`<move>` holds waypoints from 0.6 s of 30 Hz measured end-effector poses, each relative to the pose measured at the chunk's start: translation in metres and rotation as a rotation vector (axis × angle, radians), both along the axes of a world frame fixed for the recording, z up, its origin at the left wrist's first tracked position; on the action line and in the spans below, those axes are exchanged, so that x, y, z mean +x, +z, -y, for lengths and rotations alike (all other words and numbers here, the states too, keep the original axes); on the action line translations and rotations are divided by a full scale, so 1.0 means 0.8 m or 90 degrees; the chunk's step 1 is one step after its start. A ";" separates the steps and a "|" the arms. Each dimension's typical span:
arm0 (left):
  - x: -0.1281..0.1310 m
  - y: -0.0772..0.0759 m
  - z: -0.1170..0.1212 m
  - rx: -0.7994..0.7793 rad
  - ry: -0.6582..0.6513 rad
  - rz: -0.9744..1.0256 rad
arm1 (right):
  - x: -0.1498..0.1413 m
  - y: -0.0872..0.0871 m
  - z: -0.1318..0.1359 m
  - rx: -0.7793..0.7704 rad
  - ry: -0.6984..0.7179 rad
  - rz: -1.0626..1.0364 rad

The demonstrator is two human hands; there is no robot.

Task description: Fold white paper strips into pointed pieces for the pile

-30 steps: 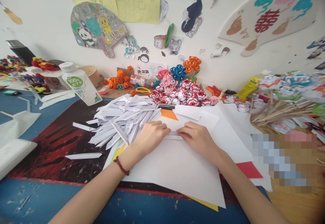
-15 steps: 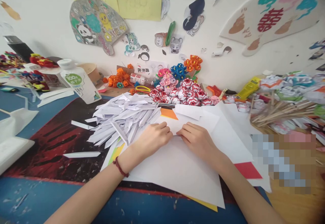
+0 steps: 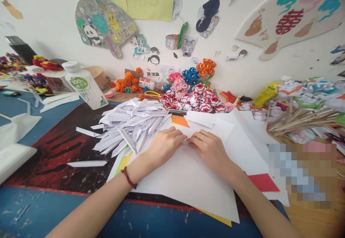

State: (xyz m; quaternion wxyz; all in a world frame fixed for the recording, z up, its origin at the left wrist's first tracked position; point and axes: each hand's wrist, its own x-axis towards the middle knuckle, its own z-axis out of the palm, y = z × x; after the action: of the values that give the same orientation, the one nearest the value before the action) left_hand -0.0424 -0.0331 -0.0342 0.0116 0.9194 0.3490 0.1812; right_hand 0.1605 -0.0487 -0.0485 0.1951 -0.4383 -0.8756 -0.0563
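Observation:
My left hand (image 3: 163,145) and my right hand (image 3: 209,149) lie knuckles up, side by side, on a small white folded paper strip (image 3: 188,145) in the middle of the table. Both hands' fingers are curled and pinch the strip, which is mostly hidden under them. The strip rests on a stack of large white paper sheets (image 3: 188,180). A heap of folded white paper pieces (image 3: 133,124) lies just left of my left hand. A red cord bracelet (image 3: 128,177) is on my left wrist.
Red-and-white paper flowers (image 3: 192,101) and coloured paper flowers (image 3: 190,75) stand at the back by the wall. A white bottle (image 3: 83,85) stands back left. Wooden sticks with paper balls (image 3: 304,115) lie at the right. Loose strips (image 3: 86,163) lie on the dark mat.
Both hands have moved closer together over the strip, their fingertips now nearly touching. The view has shifted slightly.

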 end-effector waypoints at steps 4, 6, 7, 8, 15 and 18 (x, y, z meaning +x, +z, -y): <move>0.001 -0.010 -0.005 -0.055 0.023 0.067 | 0.000 0.000 0.001 0.013 -0.001 0.001; 0.000 -0.013 -0.007 -0.063 0.031 0.067 | -0.001 0.001 0.001 0.035 0.004 0.003; -0.001 -0.013 -0.007 -0.062 0.034 0.058 | -0.001 0.001 0.002 0.049 0.007 0.005; -0.002 -0.012 -0.007 -0.056 0.035 0.040 | -0.001 0.001 0.002 0.063 0.012 0.010; -0.004 0.006 0.002 0.057 -0.029 -0.138 | -0.002 0.004 0.002 0.124 0.046 0.081; -0.005 0.007 0.001 0.075 -0.051 -0.161 | -0.002 0.006 0.003 0.131 0.051 0.105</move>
State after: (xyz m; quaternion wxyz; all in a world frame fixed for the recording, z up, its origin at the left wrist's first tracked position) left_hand -0.0466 -0.0340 -0.0286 -0.0792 0.9472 0.2993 0.0831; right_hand 0.1590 -0.0511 -0.0439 0.1684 -0.3741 -0.8952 -0.1742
